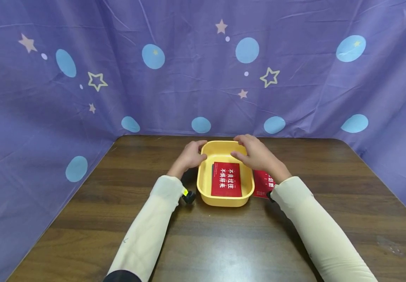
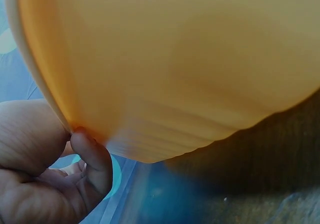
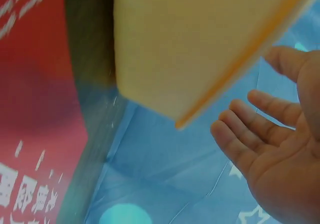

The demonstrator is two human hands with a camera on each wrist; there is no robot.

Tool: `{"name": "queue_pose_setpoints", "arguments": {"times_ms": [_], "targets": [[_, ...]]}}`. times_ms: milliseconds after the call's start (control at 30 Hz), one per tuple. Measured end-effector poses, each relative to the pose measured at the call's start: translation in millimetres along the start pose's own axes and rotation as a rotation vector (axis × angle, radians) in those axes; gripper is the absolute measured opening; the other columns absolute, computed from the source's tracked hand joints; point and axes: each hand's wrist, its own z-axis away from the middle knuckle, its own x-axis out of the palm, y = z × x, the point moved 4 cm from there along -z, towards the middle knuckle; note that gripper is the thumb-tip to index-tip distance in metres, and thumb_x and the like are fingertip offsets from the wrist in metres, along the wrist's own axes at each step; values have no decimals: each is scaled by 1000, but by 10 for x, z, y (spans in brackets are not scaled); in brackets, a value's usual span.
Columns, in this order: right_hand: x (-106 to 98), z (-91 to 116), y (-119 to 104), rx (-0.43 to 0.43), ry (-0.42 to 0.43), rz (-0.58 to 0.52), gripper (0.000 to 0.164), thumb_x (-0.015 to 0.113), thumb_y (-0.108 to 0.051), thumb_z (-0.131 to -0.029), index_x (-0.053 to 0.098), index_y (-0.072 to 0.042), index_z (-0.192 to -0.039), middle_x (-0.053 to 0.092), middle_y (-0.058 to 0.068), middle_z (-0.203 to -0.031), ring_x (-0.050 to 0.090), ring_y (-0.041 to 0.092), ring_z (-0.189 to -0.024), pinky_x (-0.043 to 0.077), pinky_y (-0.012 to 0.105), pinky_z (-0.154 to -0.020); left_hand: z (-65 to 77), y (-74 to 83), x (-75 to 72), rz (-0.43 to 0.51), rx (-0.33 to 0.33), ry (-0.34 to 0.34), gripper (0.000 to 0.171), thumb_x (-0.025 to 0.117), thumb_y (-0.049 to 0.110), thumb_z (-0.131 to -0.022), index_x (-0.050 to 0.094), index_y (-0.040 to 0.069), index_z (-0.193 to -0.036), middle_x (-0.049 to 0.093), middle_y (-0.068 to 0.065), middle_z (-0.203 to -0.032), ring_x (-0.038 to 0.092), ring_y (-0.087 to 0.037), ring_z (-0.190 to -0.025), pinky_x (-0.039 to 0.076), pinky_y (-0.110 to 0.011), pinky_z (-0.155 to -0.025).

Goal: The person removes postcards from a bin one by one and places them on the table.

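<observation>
A yellow rectangular plastic basin (image 1: 225, 201) stands on the table, with a red card (image 1: 226, 179) bearing white characters lying inside it. My left hand (image 1: 189, 155) grips the basin's left rim near the far corner; in the left wrist view the hand (image 2: 55, 174) pinches the edge of the basin (image 2: 165, 59). Over the basin's far right corner is my right hand (image 1: 257, 154), fingers spread. In the right wrist view that hand (image 3: 280, 129) is beside the basin's rim with a gap between them. Another red card (image 1: 262, 182) lies right of the basin, partly hidden by the right forearm.
A brown wood-grain table (image 1: 118, 231) carries everything. Behind it hangs a purple curtain (image 1: 196, 94) with stars and blue dots, which also covers the sides. A greenish edge shows beneath the card in the basin.
</observation>
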Motion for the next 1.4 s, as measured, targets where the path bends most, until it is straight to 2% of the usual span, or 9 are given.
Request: {"name": "queue_pose_setpoints", "arguments": {"times_ms": [167,333,500,600,733,967,1100,1267,1400], "targets": [[107,-34,-100,-10,-79,9,67,68,-45,-83,48,-6,-134,55,12,-126,51,27,-116,42,47,-98,-11,11,0,-3,11,-1,61,60,2,-83,43,2,-141,61,-19,-112,62,-20,-84,55,-26,-65],[189,-51,-120,-53,-126,29,62,71,-35,-84,51,-2,-132,56,15,-128,52,28,-117,41,45,-100,-16,-2,7,-6,8,-4,61,59,3,-83,43,3,-141,61,-17,-109,62,-19,-77,54,-25,-63],[268,-68,-104,-43,-166,-26,62,74,-33,-81,52,-1,-130,58,16,-124,54,30,-113,43,45,-97,-10,-13,-1,8,7,2,61,60,3,-82,43,4,-141,60,-16,-107,62,-19,-74,54,-26,-61],[331,-76,-96,-33,-211,-66,66,75,-34,-79,51,0,-131,58,17,-123,54,32,-113,44,45,-97,-9,-22,-5,15,4,4,61,60,3,-82,44,4,-141,60,-17,-109,62,-20,-78,55,-26,-61],[402,-68,-85,-33,-261,-62,74,76,-38,-78,48,1,-134,56,19,-126,53,33,-115,43,46,-98,-12,-29,-4,20,7,4,60,60,2,-82,44,3,-140,60,-17,-108,62,-19,-76,55,-26,-60],[462,-47,-72,-35,-293,-6,74,77,-43,-75,53,-2,-132,59,15,-125,55,30,-115,42,44,-99,-9,-22,8,32,14,-1,61,60,1,-81,44,1,-140,61,-18,-105,63,-18,-70,54,-27,-58],[495,-30,-73,-8,-332,76,84,78,-54,-69,53,-7,-134,61,8,-122,56,26,-110,43,45,-98,0,-15,3,31,10,-2,61,60,1,-82,44,1,-140,61,-18,-106,63,-19,-72,54,-27,-58],[543,-16,-71,10,-372,216,99,71,-72,-60,50,-15,-138,62,-1,-119,55,24,-106,43,45,-95,6,-2,-4,25,4,-3,60,60,1,-82,44,3,-141,61,-17,-106,63,-20,-74,54,-26,-59],[570,-8,-65,24,-390,262,104,69,-77,-56,48,-17,-140,63,-2,-117,54,23,-106,40,46,-97,17,3,2,35,-6,-13,60,59,1,-83,43,4,-141,60,-17,-106,63,-21,-74,55,-27,-58]]}}
